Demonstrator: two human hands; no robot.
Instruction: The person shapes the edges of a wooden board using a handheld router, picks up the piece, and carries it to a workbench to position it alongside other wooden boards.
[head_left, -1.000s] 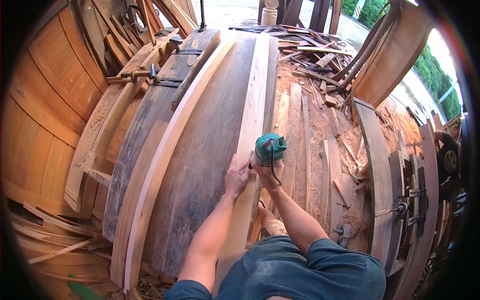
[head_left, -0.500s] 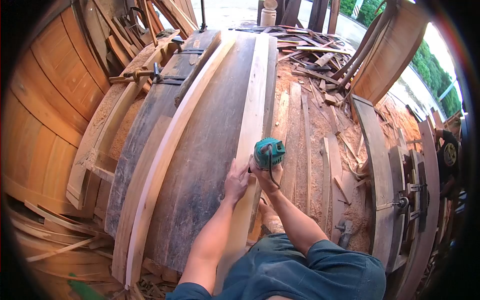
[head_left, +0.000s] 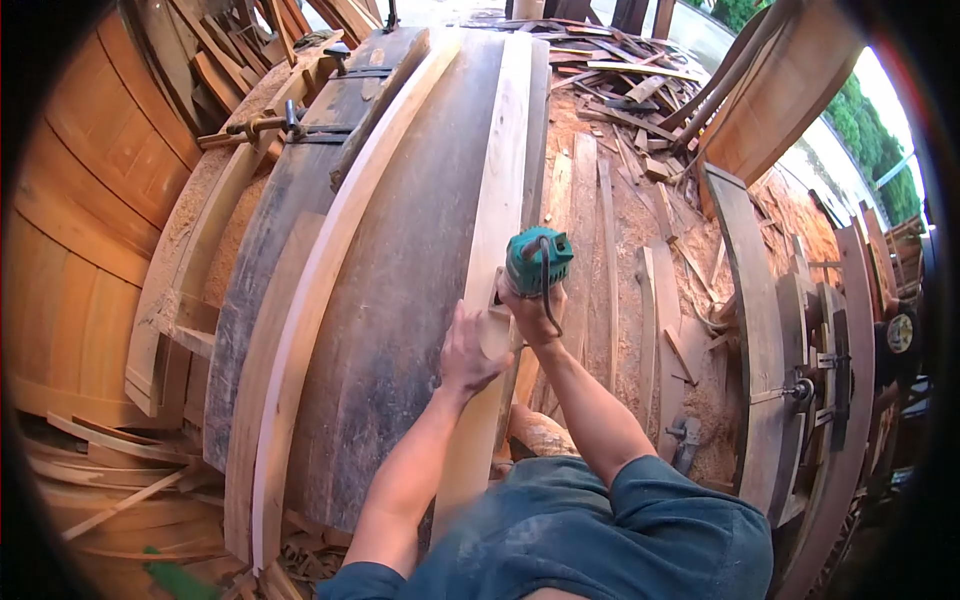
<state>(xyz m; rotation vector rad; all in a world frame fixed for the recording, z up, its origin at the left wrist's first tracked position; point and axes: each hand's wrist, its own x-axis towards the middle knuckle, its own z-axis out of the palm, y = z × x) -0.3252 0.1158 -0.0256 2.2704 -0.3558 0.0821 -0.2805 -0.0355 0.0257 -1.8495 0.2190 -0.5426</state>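
A teal trim router [head_left: 538,262] with a dark cord stands on the right edge of a long pale wooden board [head_left: 503,150]. My right hand [head_left: 535,312] is wrapped round the router's lower body, and its base is partly hidden by the fingers. On the same board, just nearer to me than the router, lies my left hand [head_left: 470,352], fingers stretched forward along the left edge and thumb spread to the right. The board rests lengthwise on a dark, dusty workbench top [head_left: 400,240].
A second long, curved board [head_left: 325,260] lies on the bench's left side. Clamps [head_left: 290,122] sit beyond it. Wooden panels [head_left: 110,220] lean at far left. Scrap wood [head_left: 630,85] and sawdust cover the ground at right. A person in dark clothing [head_left: 897,335] is at far right.
The view has tilted, so the scene sits higher. My right hand and the router have moved slightly forward along the board. My left hand is now farther from the router, its thumb spread.
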